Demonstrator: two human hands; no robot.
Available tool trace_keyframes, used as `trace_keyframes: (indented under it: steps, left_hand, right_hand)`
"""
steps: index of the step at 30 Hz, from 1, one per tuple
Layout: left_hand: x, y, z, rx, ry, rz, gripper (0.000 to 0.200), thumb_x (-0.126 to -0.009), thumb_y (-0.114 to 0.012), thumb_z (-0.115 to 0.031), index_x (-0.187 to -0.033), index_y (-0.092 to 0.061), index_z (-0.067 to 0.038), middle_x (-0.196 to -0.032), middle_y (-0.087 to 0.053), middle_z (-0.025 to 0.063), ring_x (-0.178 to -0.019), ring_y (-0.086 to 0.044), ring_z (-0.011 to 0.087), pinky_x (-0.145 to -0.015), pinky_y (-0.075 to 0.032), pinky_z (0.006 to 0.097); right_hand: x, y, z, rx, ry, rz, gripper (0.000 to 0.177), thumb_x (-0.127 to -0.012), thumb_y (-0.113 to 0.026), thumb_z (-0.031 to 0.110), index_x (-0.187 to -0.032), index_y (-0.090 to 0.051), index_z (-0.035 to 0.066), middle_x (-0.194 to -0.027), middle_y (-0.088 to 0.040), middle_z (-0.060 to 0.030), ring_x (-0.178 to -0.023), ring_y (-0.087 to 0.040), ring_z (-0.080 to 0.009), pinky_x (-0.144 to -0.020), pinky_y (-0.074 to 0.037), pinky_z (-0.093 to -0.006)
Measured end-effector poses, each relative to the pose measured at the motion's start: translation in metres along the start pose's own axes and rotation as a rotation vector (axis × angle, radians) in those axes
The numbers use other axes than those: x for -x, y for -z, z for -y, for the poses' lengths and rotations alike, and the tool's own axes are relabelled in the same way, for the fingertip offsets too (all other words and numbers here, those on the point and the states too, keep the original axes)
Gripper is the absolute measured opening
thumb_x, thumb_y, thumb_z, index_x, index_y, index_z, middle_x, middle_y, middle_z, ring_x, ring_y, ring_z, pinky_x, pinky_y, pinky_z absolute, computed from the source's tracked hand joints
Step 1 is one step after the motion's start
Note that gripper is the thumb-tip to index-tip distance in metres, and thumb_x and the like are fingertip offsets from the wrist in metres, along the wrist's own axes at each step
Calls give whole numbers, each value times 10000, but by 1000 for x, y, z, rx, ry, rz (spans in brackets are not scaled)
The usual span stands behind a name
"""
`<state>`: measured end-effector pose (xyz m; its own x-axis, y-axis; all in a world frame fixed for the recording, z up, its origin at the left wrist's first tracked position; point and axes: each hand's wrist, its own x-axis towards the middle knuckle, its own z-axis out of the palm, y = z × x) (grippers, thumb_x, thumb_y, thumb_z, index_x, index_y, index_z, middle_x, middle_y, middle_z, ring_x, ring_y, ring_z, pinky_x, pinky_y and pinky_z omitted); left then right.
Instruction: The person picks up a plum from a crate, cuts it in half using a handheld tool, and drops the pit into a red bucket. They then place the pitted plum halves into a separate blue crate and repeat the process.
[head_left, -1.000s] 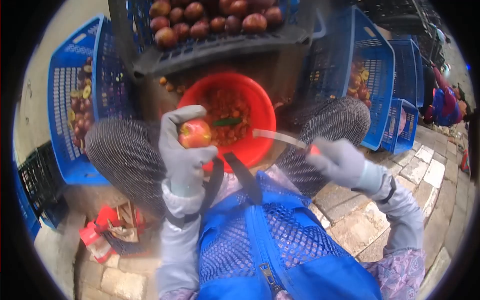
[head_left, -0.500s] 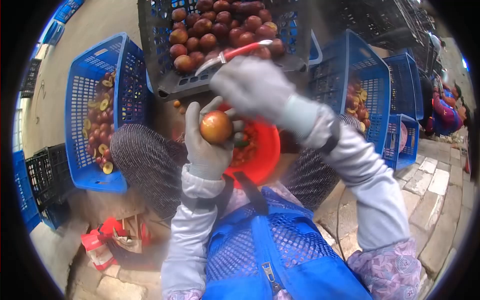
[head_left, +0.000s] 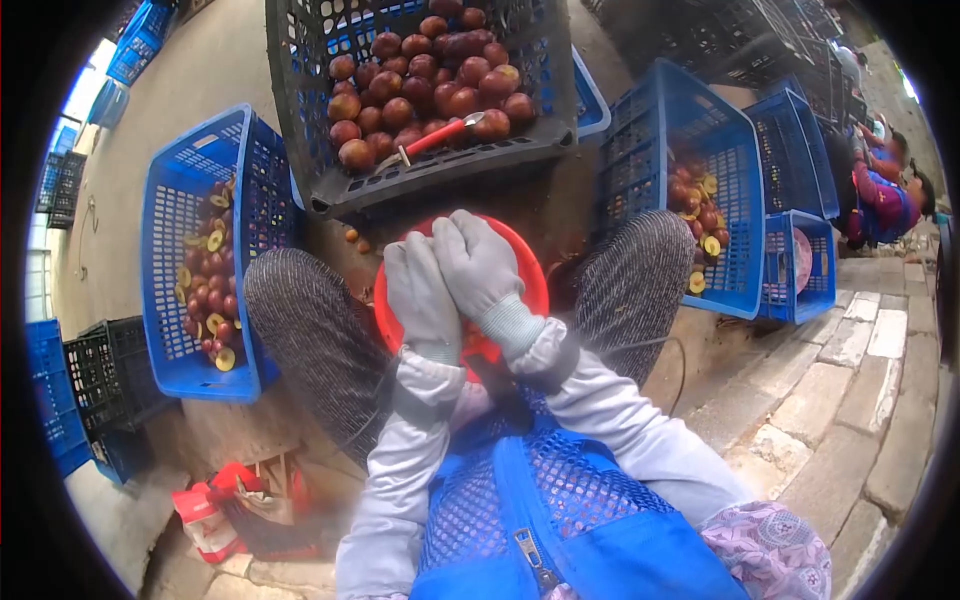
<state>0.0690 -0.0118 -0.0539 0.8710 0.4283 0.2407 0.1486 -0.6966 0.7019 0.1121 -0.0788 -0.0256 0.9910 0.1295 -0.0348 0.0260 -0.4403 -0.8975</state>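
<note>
My left hand (head_left: 420, 292) and my right hand (head_left: 480, 262), both in grey work gloves, are pressed together with fingers curled over the red bucket (head_left: 535, 280) between my knees. The plum seen in my left palm a moment ago is hidden between the two closed hands. Ahead, a knife with a red handle (head_left: 440, 136) lies across whole plums (head_left: 398, 112) at the front of a tilted black crate (head_left: 440, 180). Most of the bucket's inside is covered by my hands.
Blue crates holding cut plums stand on both sides: one on the left (head_left: 160, 270), one on the right (head_left: 745, 220). A small blue crate (head_left: 815, 265) sits farther right. Red-and-white packaging (head_left: 207, 522) lies at lower left. Another person (head_left: 885, 200) is at far right.
My right hand has let go of the knife, which now rests on the plums. It has come down onto my left hand, and both have closed together over the bucket.
</note>
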Motion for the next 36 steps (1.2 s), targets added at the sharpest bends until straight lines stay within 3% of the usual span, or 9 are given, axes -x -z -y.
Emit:
trace_keyframes:
  steps: [1,4,8,11,14,17,20,24,36]
  left_hand:
    - [5,3,-6,147,39,-16,194,-945,-417,-179,-855,-499,-29,-851,-491,133,-816,-500,316,-719,-399,393]
    - [16,8,-4,118,-1,3,226,-951,-429,-200,-848,-502,-12,-813,-505,129,-766,-516,281,-693,-407,369]
    - [17,17,-24,548,376,23,270,-918,-527,-200,-753,-517,14,-739,-521,113,-678,-508,205,-659,-417,328]
    - [19,17,-31,368,196,-70,267,-894,-562,-171,-712,-509,17,-748,-524,107,-680,-511,209,-641,-419,329]
    - [24,14,-25,606,348,-33,207,-904,-523,-121,-723,-506,-21,-743,-525,86,-697,-511,184,-637,-417,310]
    - [30,8,-12,1073,495,21,140,-889,-492,-53,-752,-505,-76,-713,-528,63,-706,-529,179,-632,-429,311]
    - [41,8,0,-23,-326,-63,83,-844,-540,-67,-763,-520,-71,-713,-548,79,-675,-550,232,-617,-449,348]
    - [85,7,9,248,209,210,102,-795,-608,-134,-836,-559,-54,-783,-593,107,-745,-592,305,-670,-480,381]
    - [133,7,1,11,78,443,284,-749,-706,-195,-955,-574,-53,-918,-648,113,-894,-636,281,-750,-502,353]
  right_hand:
    - [5,3,0,38,-26,27,251,-898,-514,236,-768,-550,25,-747,-576,-167,-739,-578,-327,-662,-440,-384]
    - [14,7,-8,20,-97,121,217,-897,-514,220,-814,-567,27,-767,-576,-158,-735,-585,-283,-657,-444,-357]
    - [20,11,-13,-320,-306,142,222,-897,-526,229,-813,-583,32,-724,-581,-117,-683,-569,-213,-643,-444,-336]
    - [27,6,-18,-577,-277,46,253,-902,-538,238,-770,-584,27,-639,-563,-68,-592,-493,-136,-596,-435,-324]
    - [33,11,-4,-513,-401,37,264,-896,-542,234,-738,-574,25,-656,-560,-80,-598,-486,-133,-594,-428,-315]
    - [41,8,-8,-280,-186,-50,247,-856,-545,216,-684,-546,39,-683,-569,-124,-610,-553,-253,-602,-445,-377]
    - [54,7,-11,-63,69,-114,212,-831,-549,179,-662,-528,52,-666,-554,-123,-612,-554,-280,-575,-434,-386]
    - [82,10,-29,146,156,22,187,-783,-566,186,-643,-518,71,-655,-540,-125,-636,-555,-329,-575,-437,-432]
    - [108,29,-53,271,339,270,179,-755,-564,210,-648,-564,66,-667,-561,-131,-634,-571,-321,-579,-459,-432]
